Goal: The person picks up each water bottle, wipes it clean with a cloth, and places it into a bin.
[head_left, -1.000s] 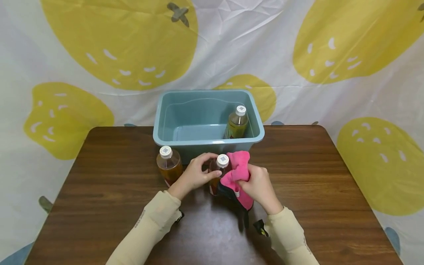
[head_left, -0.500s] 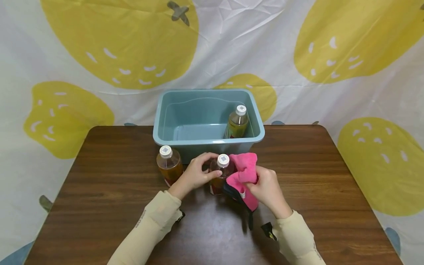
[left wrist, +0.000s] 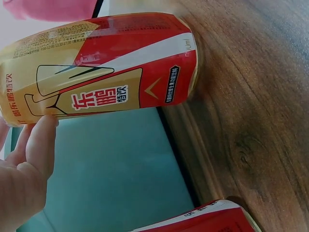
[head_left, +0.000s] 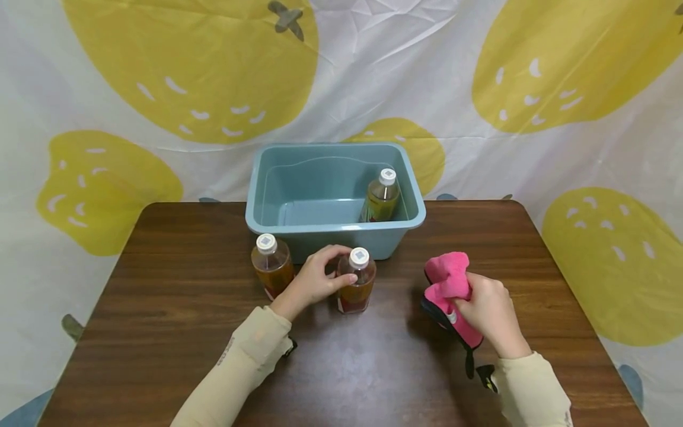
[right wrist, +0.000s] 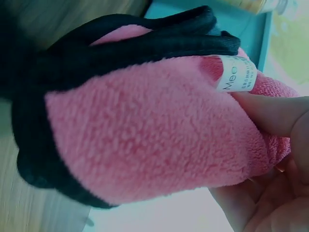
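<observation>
My left hand point(head_left: 318, 281) grips the upper part of a white-capped drink bottle point(head_left: 356, 294), its thumb and fingers on either side. The bottle stands upright on the table. In the left wrist view the same bottle point(left wrist: 169, 53) shows a red and gold label. Farther right, my right hand point(head_left: 492, 308) pinches a folded pink cloth point(head_left: 449, 277) with black trim, held apart from the bottle. The right wrist view shows the fluffy cloth point(right wrist: 154, 130) and its white tag point(right wrist: 237, 75) close to my thumb. Part of that hand's fingers is hidden behind the cloth.
A blue-green plastic bin point(head_left: 336, 228) stands behind the bottles, with one white-capped bottle point(head_left: 382, 200) inside at its right end. Another bottle point(head_left: 274, 271) stands left of my left hand. Brown wood-grain table point(head_left: 176, 332) lies beneath; a lemon-print curtain point(head_left: 405, 65) hangs behind.
My right hand has moved to the right with the pink cloth, away from the bottle's side, so more of the bottle shows. My left hand stays on the bottle.
</observation>
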### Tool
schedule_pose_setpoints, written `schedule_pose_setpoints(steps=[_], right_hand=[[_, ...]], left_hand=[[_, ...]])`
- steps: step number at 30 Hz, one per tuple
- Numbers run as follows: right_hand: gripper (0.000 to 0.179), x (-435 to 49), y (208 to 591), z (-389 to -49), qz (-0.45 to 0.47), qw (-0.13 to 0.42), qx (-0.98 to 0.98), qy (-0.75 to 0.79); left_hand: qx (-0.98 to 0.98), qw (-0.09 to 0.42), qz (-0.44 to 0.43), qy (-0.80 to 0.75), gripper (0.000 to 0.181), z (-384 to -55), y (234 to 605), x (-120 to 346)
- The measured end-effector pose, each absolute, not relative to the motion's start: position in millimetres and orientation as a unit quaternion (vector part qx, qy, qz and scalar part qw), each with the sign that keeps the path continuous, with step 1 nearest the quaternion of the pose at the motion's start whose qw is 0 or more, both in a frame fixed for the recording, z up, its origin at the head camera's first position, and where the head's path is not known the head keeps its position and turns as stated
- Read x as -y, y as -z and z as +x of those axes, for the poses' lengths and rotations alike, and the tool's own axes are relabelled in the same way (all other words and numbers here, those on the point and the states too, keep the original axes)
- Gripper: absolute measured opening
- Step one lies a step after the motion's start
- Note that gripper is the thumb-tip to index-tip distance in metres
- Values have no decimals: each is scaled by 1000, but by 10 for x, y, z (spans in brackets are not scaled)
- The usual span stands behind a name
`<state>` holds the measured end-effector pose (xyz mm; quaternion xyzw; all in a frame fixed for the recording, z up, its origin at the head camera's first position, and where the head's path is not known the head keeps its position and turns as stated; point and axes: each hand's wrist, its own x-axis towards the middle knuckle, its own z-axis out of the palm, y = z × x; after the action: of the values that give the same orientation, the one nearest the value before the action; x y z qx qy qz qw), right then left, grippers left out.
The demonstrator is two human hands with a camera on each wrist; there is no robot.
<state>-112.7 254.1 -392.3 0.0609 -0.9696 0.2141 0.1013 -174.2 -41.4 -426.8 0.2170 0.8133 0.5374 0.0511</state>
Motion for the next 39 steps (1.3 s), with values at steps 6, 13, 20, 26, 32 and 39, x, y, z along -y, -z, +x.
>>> schedule_pose_setpoints(steps=[6, 13, 20, 26, 32, 39], right_hand=[[17, -2684, 4013, -1126, 42, 67, 981, -175], [15, -2702, 4325, -1185, 57, 37, 986, -155], [26, -2642, 4583, -1213, 66, -12, 987, -147], [49, -2581, 4666, -1236, 69, -32, 989, -125], [65, -2594, 4695, -1314, 56, -57, 990, -114], [80, -2648, 4676, -1476, 38, -121, 987, -103]], left_hand=[[-814, 51, 219, -536, 40, -1747, 4266, 411], [-813, 53, 219, -537, 41, -1744, 4275, 400], [-812, 50, 221, -537, 41, -1741, 4294, 393], [-813, 47, 219, -538, 41, -1733, 4294, 393], [-814, 49, 217, -536, 41, -1727, 4289, 394], [-816, 51, 218, -533, 41, -1724, 4284, 394]])
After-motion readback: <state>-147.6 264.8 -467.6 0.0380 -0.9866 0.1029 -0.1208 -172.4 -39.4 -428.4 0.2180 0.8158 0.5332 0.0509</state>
